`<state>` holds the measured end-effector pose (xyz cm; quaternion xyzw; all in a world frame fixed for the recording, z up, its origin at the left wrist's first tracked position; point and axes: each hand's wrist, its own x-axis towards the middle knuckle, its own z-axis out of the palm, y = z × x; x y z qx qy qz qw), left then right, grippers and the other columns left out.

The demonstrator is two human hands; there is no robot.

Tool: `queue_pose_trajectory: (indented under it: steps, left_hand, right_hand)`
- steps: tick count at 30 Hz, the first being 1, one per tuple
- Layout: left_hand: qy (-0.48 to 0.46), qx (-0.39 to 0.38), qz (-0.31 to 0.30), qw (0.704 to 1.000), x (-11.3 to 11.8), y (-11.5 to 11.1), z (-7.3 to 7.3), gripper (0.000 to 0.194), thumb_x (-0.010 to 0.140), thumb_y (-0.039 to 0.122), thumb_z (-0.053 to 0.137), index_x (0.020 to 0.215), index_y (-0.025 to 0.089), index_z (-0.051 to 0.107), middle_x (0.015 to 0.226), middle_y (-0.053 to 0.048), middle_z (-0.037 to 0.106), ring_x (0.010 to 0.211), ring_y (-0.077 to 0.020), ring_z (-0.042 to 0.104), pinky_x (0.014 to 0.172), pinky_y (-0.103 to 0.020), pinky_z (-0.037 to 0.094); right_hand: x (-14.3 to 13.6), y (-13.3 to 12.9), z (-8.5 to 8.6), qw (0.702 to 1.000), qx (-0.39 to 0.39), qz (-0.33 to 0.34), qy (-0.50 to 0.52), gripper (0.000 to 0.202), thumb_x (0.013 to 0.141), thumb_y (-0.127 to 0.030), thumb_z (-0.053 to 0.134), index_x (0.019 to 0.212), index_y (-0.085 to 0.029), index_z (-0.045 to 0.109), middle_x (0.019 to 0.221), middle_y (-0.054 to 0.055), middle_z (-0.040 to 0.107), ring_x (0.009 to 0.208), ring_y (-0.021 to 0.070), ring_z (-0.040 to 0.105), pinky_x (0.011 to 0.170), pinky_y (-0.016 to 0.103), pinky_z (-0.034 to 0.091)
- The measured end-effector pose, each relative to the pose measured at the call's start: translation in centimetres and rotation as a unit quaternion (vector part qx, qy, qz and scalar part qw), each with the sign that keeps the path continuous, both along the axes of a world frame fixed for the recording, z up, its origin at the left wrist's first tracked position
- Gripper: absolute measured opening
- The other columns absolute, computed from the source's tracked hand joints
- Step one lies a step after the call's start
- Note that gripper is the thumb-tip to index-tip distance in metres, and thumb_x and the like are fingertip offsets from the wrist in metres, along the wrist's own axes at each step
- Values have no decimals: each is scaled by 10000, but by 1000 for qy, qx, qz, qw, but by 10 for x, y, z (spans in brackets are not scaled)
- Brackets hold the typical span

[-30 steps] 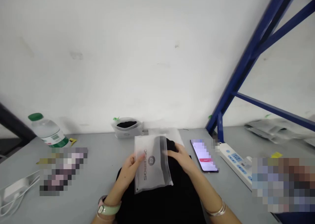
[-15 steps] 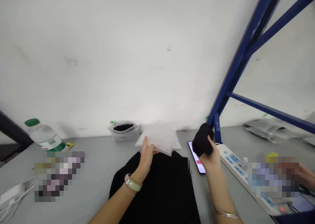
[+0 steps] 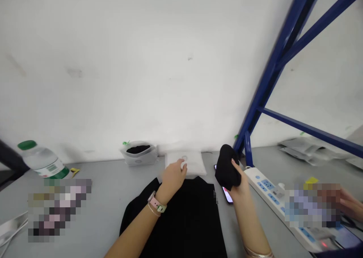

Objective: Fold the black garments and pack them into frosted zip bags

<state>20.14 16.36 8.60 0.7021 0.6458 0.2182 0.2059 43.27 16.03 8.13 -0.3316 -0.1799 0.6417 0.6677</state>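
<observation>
The right hand (image 3: 236,184) grips a balled black cloth (image 3: 227,171), lifted above the phone (image 3: 227,194) at 3 o'clock. The left hand (image 3: 173,176) rests, fingers curled, on the frosted pouches (image 3: 193,163) at 12 o'clock; the cloth isn't yet bagged, and black fabric (image 3: 181,220) lies unpacked on the tabletop (image 3: 107,190).

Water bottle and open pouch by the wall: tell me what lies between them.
In the head view, only bare grey table shows between the water bottle and the open pouch; a small yellow scrap lies right beside the bottle.
</observation>
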Motion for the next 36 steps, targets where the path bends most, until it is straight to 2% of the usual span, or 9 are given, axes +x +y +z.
queue_pose_trajectory:
  steps: [5,9,12,15,18,20,23,30,36]
  left_hand:
    - [97,42,-98,990,-1,9,-25,430,961,325,488,1389,357,520,1604,-39,310,1495,-327,175,1173,-623,80]
    - [102,9,-107,989,-5,25,-42,466,940,417,512,1403,363,508,1609,-84,285,1490,-411,120,1068,-782,17]
    - [60,11,-93,994,-11,26,-33,468,924,356,521,1388,300,525,1589,-103,330,1490,-364,179,1122,-718,57]
    - [-7,35,-36,999,-25,0,-14,443,983,338,365,1384,209,502,1517,-135,438,1429,-269,358,1169,-529,248]
    - [-74,16,30,997,-46,-50,0,540,1021,448,154,1307,178,523,1185,-145,673,1056,-237,670,926,-407,524]
    - [-115,-36,56,991,-58,-88,3,564,996,560,207,1255,189,544,985,-101,711,815,-224,712,699,-348,577]
    - [-267,-156,114,944,-67,-132,-1,628,917,653,399,1361,211,441,1030,-90,683,883,-248,692,588,-299,555]
    - [-305,-98,122,940,-73,-162,-31,718,821,297,616,1470,220,318,1289,-115,612,1176,-276,603,1024,-426,465]
    - [-295,-9,76,953,-84,-158,-31,479,822,199,495,1285,275,590,1366,-39,598,1307,-256,517,1134,-434,376]
  right_hand:
    - [-13,-14,9,997,-9,75,-37,395,685,-365,822,1028,-208,706,916,24,764,874,243,734,809,339,597]
    - [-27,-24,13,970,2,199,-139,458,613,-365,864,989,-183,675,856,35,745,846,260,723,814,366,562]
    - [-40,-30,12,927,31,299,-222,550,586,-362,867,1044,-231,592,880,-6,703,820,222,692,774,336,536]
    - [-53,-38,9,870,48,366,-326,632,622,-393,851,1141,-288,505,922,-32,643,863,206,648,781,331,517]
    - [-68,-48,1,822,107,377,-414,642,641,-445,850,1150,-277,497,1023,-10,592,1012,225,583,886,348,477]
    - [-78,-55,-6,802,134,389,-433,650,642,-468,854,1142,-263,491,1042,2,572,1027,227,564,890,350,476]
    - [-91,-61,-17,798,109,445,-392,708,633,-464,862,1156,-274,423,982,-6,556,842,188,607,660,298,530]
    - [-82,-57,-26,779,99,470,-404,523,668,-355,826,1053,-248,490,985,-8,502,677,113,564,464,220,497]
    - [-78,-72,-17,724,209,374,-541,759,593,-375,885,1259,-278,533,1174,48,538,1063,252,545,873,379,511]
